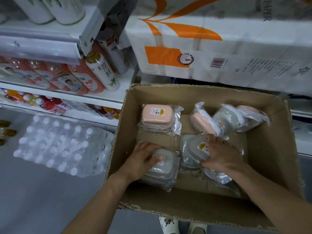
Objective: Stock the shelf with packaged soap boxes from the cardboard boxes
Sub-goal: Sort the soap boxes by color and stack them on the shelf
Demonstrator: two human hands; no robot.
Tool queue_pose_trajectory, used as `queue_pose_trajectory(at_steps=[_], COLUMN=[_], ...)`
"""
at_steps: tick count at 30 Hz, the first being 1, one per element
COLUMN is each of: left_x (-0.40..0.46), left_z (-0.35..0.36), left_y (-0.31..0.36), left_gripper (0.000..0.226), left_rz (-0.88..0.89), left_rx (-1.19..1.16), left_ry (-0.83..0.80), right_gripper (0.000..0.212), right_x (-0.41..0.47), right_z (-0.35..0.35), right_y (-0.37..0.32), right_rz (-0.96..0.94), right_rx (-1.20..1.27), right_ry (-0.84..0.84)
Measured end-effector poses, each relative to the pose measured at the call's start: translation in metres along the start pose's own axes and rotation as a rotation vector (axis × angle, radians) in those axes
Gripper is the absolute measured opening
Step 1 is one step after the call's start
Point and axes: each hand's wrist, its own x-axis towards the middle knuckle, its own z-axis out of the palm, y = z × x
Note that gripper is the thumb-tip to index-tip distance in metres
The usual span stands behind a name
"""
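Observation:
An open cardboard box [270,149] holds several plastic-wrapped soap boxes, some pink, some grey. My left hand [143,157] lies on a stack of grey soap boxes [162,173] at the box's near left, fingers curled over its top. My right hand [221,154] rests on another grey soap box [190,149] in the middle, fingers spread across it. A pink stack [157,117] sits at the far left of the box. Another pink soap box [202,124] leans on edge further right, next to a grey one [228,117].
Shelves [101,97] on the left carry bottles and packets. A shrink-wrapped pack of water bottles [59,146] lies on the floor left of the cardboard box. A large white and orange paper-roll pack [219,48] sits behind the box. My shoes [170,223] show below.

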Motion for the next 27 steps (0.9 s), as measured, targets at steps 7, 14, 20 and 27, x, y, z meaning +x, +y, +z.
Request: queue_pose_trajectory(at_steps=[7, 14, 20, 27], left_x=[0.001, 0.003, 0.0, -0.003], left_z=[0.002, 0.011, 0.013, 0.014], left_y=[-0.004, 0.002, 0.012, 0.004], left_gripper=[0.108, 0.116, 0.11, 0.149], left_rz=[-0.407, -0.543, -0.609, -0.715], left_rx=[-0.272, -0.642, -0.643, -0.777], left_ry=[0.05, 0.01, -0.058, -0.078], right_gripper=[0.089, 0.107, 0.042, 0.101], right_x=[0.006, 0.0, -0.016, -0.021], right_z=[-0.008, 0.004, 0.008, 0.057], right_y=[-0.009, 0.005, -0.041, -0.066], right_rz=[0.019, -0.025, -0.243, 0.317], right_rx=[-0.178, -0.138, 0.369, 1.167], right_ry=[-0.069, -0.092, 0.011, -0.618])
